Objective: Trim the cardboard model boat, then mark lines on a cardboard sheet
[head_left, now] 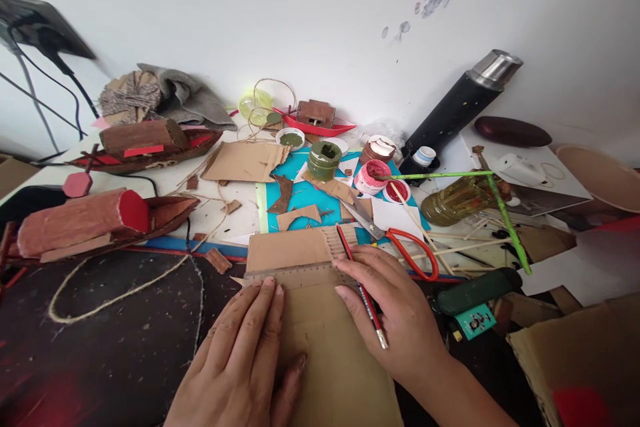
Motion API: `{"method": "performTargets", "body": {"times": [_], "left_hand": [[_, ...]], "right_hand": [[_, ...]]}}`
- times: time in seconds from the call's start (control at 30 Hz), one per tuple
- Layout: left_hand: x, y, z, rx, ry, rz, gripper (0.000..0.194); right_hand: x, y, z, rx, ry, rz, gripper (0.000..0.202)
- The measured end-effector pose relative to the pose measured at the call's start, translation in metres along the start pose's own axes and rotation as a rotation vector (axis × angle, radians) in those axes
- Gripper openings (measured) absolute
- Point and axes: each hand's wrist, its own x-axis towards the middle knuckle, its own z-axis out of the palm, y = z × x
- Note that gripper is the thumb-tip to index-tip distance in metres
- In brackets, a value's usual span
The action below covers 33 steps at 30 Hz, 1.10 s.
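A sheet of brown cardboard (pixel 340 360) lies in front of me, with a clear ruler (pixel 303 275) set across it near its far end. My left hand (pixel 233 353) rests flat, its fingertips pressing on the ruler's left part and its thumb on the cardboard. A red and black pencil (pixel 369 307) slants through my right hand (pixel 403 313), held between thumb and fingers, tip pointing away from me. The right fingertips also reach the ruler's right end. Orange-handled scissors (pixel 413 255) lie open just beyond my right hand.
Brown model boats (pixel 85 223) stand on the left, a smaller red boat (pixel 320 121) at the back. Paint jars (pixel 324 161) and cardboard scraps (pixel 299 216) cover a blue sheet. A black flask (pixel 460 103) leans on the wall. At right lie a glass jar (pixel 453 201) and a green case (pixel 480 290).
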Motion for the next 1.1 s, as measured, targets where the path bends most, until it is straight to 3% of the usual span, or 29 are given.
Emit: {"method": "performTargets", "body": {"times": [1.1], "left_hand": [[-0.0004,-0.0005,0.0018,0.015,0.004,-0.013,0.059]], "right_hand": [[-0.0013,-0.0027,0.0004,-0.034,-0.025,-0.010,0.023]]}}
